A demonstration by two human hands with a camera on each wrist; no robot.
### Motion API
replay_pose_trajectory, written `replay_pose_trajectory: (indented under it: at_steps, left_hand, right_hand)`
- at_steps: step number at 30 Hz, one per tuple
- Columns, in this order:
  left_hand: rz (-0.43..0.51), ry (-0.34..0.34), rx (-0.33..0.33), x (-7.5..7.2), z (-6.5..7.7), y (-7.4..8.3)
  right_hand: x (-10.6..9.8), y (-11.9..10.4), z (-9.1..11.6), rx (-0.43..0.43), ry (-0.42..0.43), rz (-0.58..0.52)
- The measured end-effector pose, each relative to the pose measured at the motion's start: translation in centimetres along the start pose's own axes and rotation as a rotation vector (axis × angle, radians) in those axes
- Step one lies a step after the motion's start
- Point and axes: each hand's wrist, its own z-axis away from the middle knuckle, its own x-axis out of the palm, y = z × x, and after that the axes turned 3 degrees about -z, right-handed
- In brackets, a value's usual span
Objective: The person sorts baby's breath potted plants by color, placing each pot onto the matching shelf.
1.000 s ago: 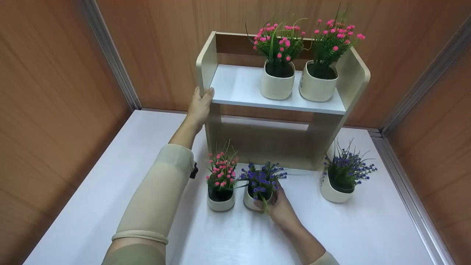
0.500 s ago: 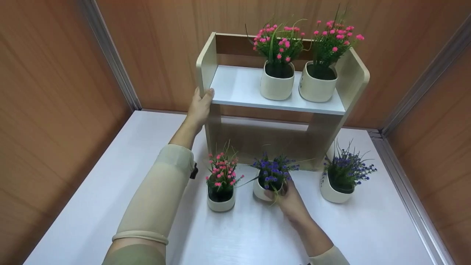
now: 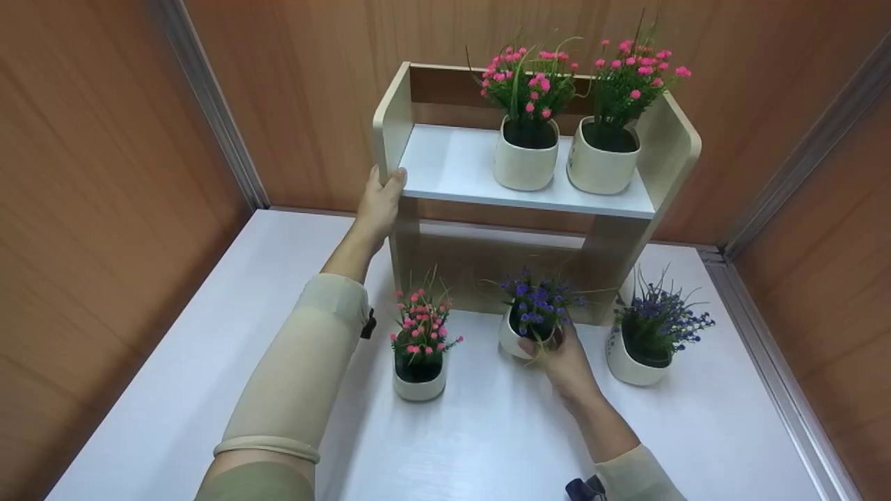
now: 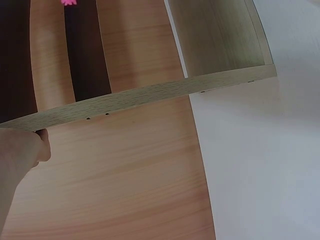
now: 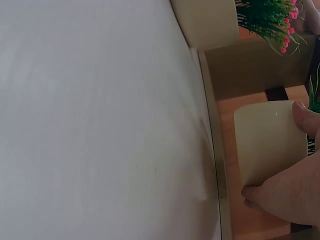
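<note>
My left hand [image 3: 380, 205] grips the left side panel of a two-tier wooden shelf [image 3: 529, 202], thumb at the front edge beside the upper board. In the left wrist view the panel edge [image 4: 145, 96] runs across, with part of the hand at the far left. A cream pot of purple flowers [image 3: 516, 337] is in my right hand [image 3: 567, 362], tilted slightly, in front of the lower tier. The right wrist view shows the cream pot [image 5: 270, 142] held between thumb and fingers, apart from the table surface. Some fingers are hidden behind the pot.
Two pink-flowered pots [image 3: 527, 163] [image 3: 603, 167] stand on the upper board. A smaller pink-flowered pot [image 3: 419, 383] is on the white table [image 3: 473, 445] at left. Another purple-flowered pot [image 3: 637, 365] stands right of the shelf. Wooden walls [image 3: 90, 209] enclose the table.
My right hand has carried the purple-flowered pot rightward and away from me, from beside the small pink-flowered pot toward the shelf's lower tier. The left hand keeps its grip on the panel.
</note>
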Motion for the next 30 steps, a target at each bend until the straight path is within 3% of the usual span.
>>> replay_pose_trajectory:
  at_steps: [8,14,20,30]
  left_hand:
    - [-0.002,0.022,0.033,0.2,-0.1,-0.1]
    - [0.004,0.034,0.014,0.1,-0.4,-0.2]
    - [0.001,0.048,-0.006,0.1,-0.3,-0.1]
    - [0.001,0.030,0.036,0.1,-0.1,-0.2]
  right_hand:
    - [-2.3,0.1,-1.9,-0.024,0.010,0.031]
    - [-3.3,0.3,-3.4,-0.018,0.025,0.088]
    - [-3.5,0.7,-4.5,0.019,0.032,0.139]
    - [-3.7,0.7,-5.9,0.033,0.070,0.189]
